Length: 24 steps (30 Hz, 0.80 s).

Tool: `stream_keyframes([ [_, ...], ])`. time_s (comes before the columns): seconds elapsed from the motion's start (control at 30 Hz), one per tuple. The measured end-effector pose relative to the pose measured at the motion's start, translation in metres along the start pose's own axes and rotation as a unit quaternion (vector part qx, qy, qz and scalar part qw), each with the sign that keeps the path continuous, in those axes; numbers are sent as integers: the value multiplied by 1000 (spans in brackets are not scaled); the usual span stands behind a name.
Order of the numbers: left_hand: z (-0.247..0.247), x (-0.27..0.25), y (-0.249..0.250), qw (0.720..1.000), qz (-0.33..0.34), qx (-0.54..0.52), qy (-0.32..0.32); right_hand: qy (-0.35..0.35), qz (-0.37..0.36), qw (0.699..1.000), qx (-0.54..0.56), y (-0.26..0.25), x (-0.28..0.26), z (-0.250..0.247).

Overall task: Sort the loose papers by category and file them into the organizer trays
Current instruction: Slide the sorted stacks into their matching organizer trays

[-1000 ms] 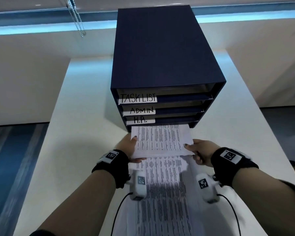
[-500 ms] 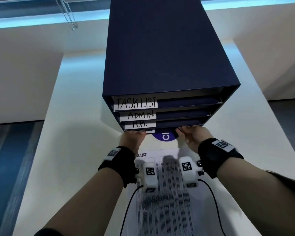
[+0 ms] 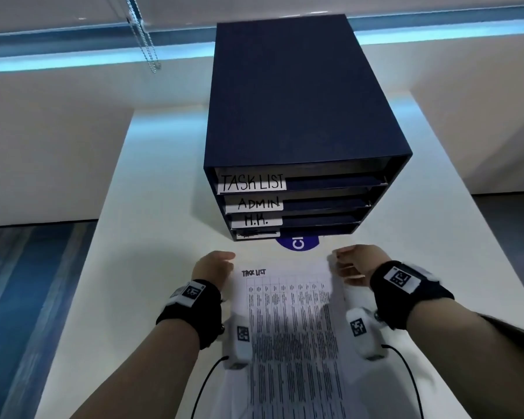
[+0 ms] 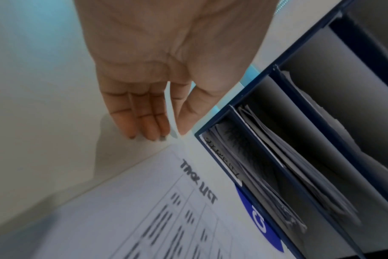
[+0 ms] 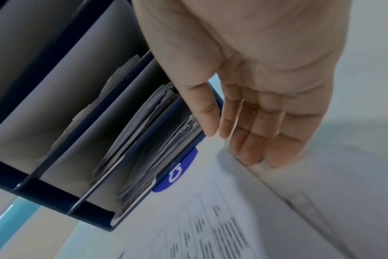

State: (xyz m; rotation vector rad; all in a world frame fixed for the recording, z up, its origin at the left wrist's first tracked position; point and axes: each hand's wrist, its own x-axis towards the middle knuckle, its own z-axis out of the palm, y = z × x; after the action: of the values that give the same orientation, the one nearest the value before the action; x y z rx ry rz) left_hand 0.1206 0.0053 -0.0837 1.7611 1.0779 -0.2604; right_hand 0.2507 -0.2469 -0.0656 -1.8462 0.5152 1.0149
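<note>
An office — labelled filing organizer (image 3: 300,116), printed papers (image 3: 288,322) on a white desk (image 3: 152,237).

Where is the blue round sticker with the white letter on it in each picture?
Head view: the blue round sticker peeks out on the table under the organizer, between the two hands.
Left wrist view: the sticker is at lower right, beside the bottom tray's edge.
Right wrist view: the sticker is near the middle, below the bottom tray.
Shared landmark: the TASK LIST sheet lies just in front of it in all three.
</note>
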Motion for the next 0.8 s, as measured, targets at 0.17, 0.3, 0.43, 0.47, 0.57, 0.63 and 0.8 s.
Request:
stream_keyframes([
  [0.17, 2, -24, -36, 999, -48, 1, -3, 35, 34, 999, -12, 35, -18, -7],
  [0.3, 11, -56, -51, 998, -59, -11, -16, 55, 1, 998, 10, 61, -31, -10],
  [0.43, 21, -82, -64, 1000, -12, 18, -13, 45, -34, 996, 67, 81, -48, -11],
  [0.47, 22, -88, -66, 999, 9, 32, -6, 38, -37, 995, 81, 85, -53, -12],
  [0.57, 27, -100, -72, 997, 64, 42, -19, 25, -49, 993, 103, 96, -65, -16],
  [0.63, 28, -108, -73, 993, 93, 59, -32, 31, -51, 993, 102, 106, -67, -20],
  [0.8, 31, -122, -75, 987, 140, 55, -50, 46, -33, 994, 95, 128, -70, -26],
])
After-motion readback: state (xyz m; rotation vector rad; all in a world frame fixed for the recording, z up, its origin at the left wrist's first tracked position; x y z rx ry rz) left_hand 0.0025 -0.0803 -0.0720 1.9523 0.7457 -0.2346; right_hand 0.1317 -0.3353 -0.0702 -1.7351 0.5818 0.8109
